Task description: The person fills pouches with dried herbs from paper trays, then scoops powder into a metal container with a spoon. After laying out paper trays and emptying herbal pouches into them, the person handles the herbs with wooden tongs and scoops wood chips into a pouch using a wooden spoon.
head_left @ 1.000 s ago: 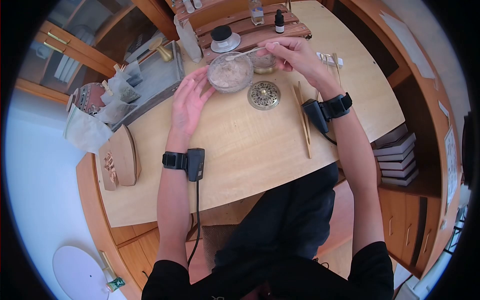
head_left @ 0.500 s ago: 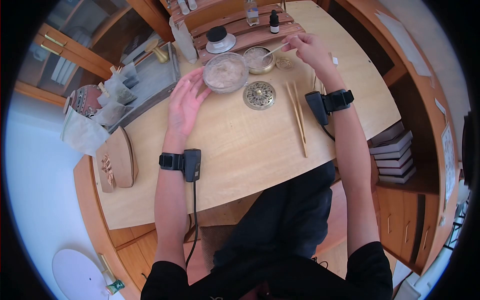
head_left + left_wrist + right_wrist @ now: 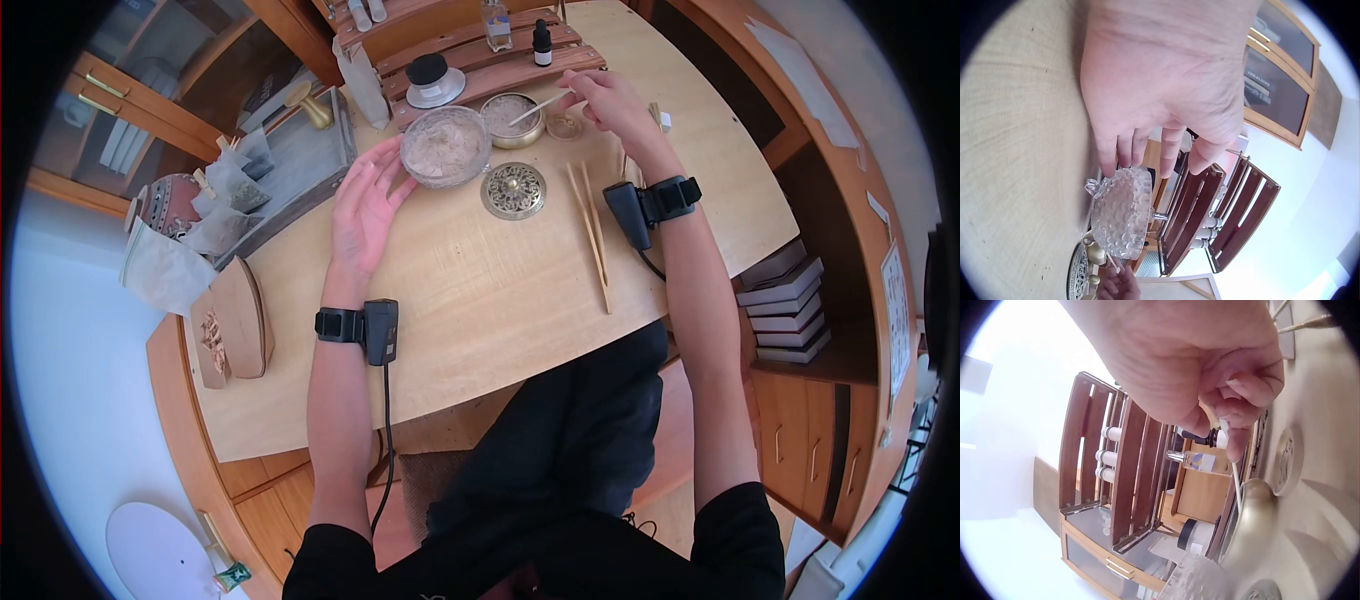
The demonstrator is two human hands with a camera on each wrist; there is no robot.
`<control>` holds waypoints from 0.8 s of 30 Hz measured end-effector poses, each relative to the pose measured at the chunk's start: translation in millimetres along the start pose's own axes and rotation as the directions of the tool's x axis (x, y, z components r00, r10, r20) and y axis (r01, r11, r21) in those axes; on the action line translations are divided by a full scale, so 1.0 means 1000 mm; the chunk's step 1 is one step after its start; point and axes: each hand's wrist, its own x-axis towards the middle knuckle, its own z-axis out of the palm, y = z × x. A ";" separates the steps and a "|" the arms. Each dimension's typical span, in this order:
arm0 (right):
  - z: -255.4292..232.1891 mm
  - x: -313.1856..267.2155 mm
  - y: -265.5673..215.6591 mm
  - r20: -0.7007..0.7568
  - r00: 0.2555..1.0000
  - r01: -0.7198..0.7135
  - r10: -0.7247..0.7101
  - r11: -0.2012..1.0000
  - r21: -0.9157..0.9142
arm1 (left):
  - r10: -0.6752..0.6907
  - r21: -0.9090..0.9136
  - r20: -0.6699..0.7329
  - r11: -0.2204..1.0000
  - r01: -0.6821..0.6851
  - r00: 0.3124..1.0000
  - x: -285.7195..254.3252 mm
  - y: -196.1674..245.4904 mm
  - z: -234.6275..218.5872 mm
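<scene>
My left hand [image 3: 365, 205] holds a clear glass bowl [image 3: 445, 147] of pale, greyish powder by its left edge. Its knobbly glass wall shows in the left wrist view, fingertips at the rim. In my right hand [image 3: 615, 108] a thin white spoon [image 3: 543, 106] is pinched between thumb and fingers, slanting down into a brass bowl [image 3: 540, 133] of similar powder. Just in front of the brass bowl lies an openwork brass lid [image 3: 514, 191]. Beside the bowl, under the right hand, is a small round brass piece [image 3: 565, 125].
Wooden tweezers [image 3: 598, 240] lie right of the lid. Behind the bowls, a slatted wooden rack [image 3: 480, 75] carries a dropper bottle [image 3: 542, 43], a glass bottle [image 3: 497, 27] and a black-lidded jar [image 3: 428, 70]. A grey tray [image 3: 330, 140] with bags stands at left.
My right hand has drawn the spoon from over the glass bowl rightward to the brass bowl. The left hand and glass bowl have shifted slightly left, uncovering the brass bowl in the head view.
</scene>
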 end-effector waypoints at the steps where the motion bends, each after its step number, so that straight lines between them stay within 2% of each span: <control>1: 0.000 0.000 0.001 -0.001 1.000 -0.001 0.001 1.000 0.000 | 0.002 0.001 0.002 1.000 -0.002 1.000 0.000 0.000 0.000; 4: -0.003 0.003 0.003 -0.064 0.998 0.003 -0.006 0.999 -0.043 | 0.000 -0.005 0.001 1.000 0.000 1.000 0.000 -0.001 0.000; 6: -0.006 0.008 0.009 -0.092 0.996 -0.006 -0.015 0.973 -0.230 | 0.001 -0.004 0.002 1.000 -0.001 1.000 0.000 -0.001 0.000; 9: -0.006 0.009 0.013 -0.067 0.997 0.008 -0.025 0.970 -0.242 | 0.001 -0.001 -0.001 1.000 -0.001 1.000 0.000 -0.001 0.000; 18: -0.003 -0.006 -0.007 -0.022 1.000 -0.002 -0.001 0.992 -0.127 | 0.001 -0.007 0.006 1.000 -0.001 1.000 0.000 -0.001 -0.001; 24: -0.006 0.002 0.002 -0.040 0.998 -0.055 0.053 0.998 -0.044 | -0.002 -0.012 0.002 1.000 0.002 1.000 -0.001 0.000 0.000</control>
